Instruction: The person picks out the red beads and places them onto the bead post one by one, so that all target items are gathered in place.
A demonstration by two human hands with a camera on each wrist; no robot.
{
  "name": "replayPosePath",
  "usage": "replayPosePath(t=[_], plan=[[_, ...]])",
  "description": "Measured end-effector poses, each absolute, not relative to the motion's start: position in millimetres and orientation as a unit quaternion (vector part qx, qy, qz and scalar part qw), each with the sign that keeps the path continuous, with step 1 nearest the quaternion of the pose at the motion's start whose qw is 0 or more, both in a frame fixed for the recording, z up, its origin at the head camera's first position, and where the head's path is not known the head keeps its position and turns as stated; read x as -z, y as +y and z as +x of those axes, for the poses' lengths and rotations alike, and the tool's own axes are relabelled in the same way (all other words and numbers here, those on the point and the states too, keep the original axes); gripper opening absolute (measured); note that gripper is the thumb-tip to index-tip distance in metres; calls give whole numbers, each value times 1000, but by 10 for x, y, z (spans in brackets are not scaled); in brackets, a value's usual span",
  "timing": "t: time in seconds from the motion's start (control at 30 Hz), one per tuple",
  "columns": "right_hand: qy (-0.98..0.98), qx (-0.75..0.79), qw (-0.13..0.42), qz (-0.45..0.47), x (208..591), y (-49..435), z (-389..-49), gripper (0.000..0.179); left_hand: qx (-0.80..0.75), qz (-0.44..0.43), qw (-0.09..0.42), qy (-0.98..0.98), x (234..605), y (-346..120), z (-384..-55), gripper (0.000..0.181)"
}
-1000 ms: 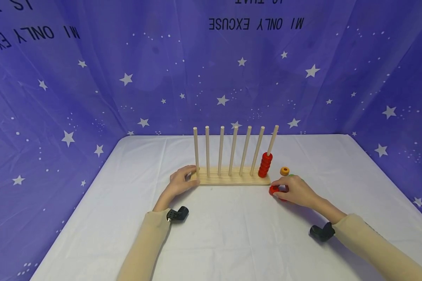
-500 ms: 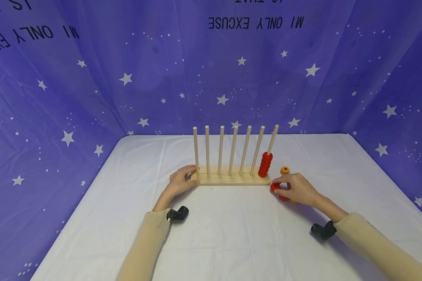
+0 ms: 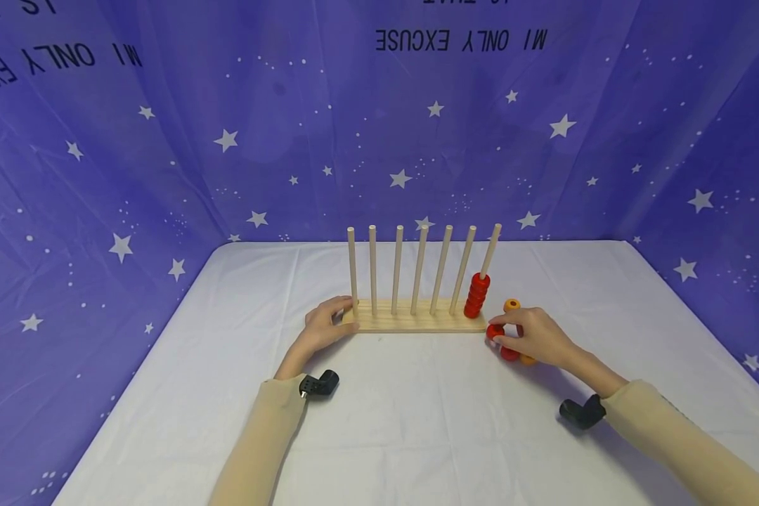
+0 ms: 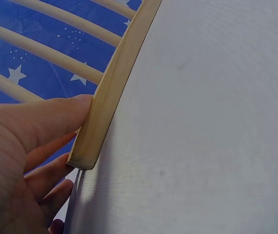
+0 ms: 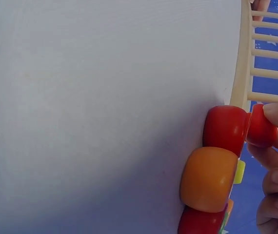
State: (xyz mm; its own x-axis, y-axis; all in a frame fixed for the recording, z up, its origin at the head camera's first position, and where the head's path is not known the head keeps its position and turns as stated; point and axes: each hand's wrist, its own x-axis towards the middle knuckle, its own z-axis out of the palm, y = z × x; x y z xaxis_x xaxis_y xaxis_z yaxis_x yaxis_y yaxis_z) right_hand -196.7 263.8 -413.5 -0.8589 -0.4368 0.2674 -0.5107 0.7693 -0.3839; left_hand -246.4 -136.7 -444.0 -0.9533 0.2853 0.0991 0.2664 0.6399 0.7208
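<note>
A: In the head view, what is being held?
B: The left hand grips the left end of a wooden base on the white-covered counter. The right hand pinches a red bead just off the base's right end.
A: Why hold the end farthest from the beads?
B: To steady it, I'd judge. The base carries a row of bare pegs, and a red stack sits on the rightmost one, so all the weight and handling is at that side.
A: And the loose pieces?
B: An orange bead lies beyond the right hand, with others near the palm, probably put there for a short reach.
A: What does the left wrist view add?
B: The thumb presses the base's near edge while fingers sit behind and at its end: a clamp from both sides, as I read it.
A: And the right wrist?
B: The pinched bead is held by its sides, likely to leave its ends uncovered. Another red bead sits just beneath it; whether they touch, I cannot tell.
</note>
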Motion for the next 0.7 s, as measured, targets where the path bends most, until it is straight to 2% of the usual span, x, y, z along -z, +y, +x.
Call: replayPosePath(t=[0.7], plan=[[-927,-239,124,261,3984,2655,-1995,26,-390,154,6,908,4452,-1368,-2469,50]])
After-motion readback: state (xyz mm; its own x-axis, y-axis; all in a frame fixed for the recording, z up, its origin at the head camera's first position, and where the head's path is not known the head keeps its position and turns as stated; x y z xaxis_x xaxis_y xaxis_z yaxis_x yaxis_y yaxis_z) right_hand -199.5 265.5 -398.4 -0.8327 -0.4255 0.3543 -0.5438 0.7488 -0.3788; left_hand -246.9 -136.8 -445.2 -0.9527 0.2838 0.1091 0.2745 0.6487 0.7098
